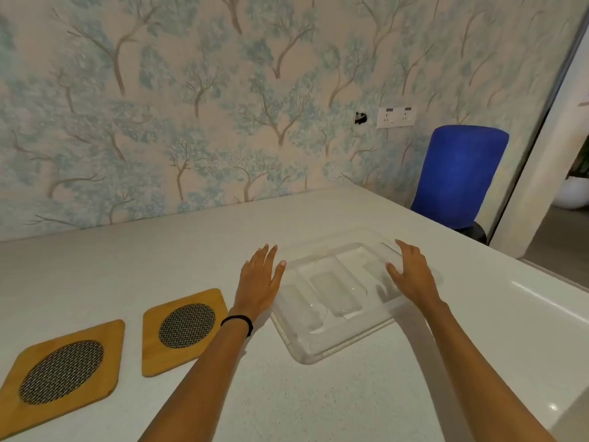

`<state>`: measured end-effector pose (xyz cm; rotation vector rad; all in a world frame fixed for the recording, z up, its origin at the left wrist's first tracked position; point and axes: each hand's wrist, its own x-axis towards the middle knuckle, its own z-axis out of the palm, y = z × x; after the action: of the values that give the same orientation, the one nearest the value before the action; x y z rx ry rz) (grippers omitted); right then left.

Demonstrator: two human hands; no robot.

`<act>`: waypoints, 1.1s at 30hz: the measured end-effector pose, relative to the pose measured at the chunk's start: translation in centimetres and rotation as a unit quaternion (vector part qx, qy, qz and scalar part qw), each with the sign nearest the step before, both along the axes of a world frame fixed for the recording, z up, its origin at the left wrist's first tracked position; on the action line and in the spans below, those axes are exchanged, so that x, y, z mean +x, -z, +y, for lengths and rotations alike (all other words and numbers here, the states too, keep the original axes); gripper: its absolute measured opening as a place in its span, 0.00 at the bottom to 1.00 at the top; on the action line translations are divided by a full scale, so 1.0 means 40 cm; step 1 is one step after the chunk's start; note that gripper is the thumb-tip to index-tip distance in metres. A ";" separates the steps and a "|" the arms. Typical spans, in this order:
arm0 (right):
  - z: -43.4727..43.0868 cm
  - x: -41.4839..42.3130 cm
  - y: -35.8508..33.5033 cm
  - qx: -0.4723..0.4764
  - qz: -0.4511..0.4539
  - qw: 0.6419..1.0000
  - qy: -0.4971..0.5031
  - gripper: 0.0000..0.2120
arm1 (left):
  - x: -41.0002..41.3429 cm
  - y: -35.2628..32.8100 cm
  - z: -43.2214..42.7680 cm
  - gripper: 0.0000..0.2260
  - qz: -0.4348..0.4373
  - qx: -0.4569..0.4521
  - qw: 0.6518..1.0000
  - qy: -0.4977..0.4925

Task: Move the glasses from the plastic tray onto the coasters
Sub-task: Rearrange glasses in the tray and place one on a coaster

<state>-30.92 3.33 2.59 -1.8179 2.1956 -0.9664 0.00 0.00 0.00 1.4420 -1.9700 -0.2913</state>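
Observation:
A clear plastic tray (318, 352) lies on the white counter, right of centre. Three clear glasses lie on their sides in it: one at the left (301, 306), one in the middle (338, 291), one at the right (379, 275), partly behind my right hand. My left hand (259, 282) hovers open just beside the tray's left edge, fingers spread. My right hand (411, 274) is open over the tray's right side, holding nothing. Two square wooden coasters with round metal mesh centres sit to the left, the nearer one (185, 330) beside my left forearm and the farther one (60, 371) at the frame's left.
The white counter (159, 256) runs back to a wallpapered wall. A blue chair back (459, 177) stands behind the counter's right far corner. The counter's right edge (541, 282) drops off beyond the tray.

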 end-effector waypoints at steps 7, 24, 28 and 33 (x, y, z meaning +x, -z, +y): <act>0.006 0.005 0.008 -0.006 -0.008 0.998 0.062 0.23 | -0.001 0.020 -0.010 0.24 -0.002 0.036 0.999 -0.023; -0.003 0.012 0.001 0.113 0.044 0.989 0.088 0.35 | -0.004 0.015 -0.014 0.22 -0.042 0.041 0.998 -0.032; -0.009 0.010 0.004 0.138 0.056 0.985 0.088 0.36 | -0.006 0.014 -0.013 0.22 -0.039 0.038 0.998 -0.031; -0.013 0.007 0.010 0.124 0.045 0.987 0.090 0.36 | -0.006 0.015 -0.011 0.22 -0.034 0.031 0.998 -0.032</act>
<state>-30.65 2.80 2.20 -1.6037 2.4426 -0.6138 -0.23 -0.43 -0.60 1.5690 -1.9801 -0.2805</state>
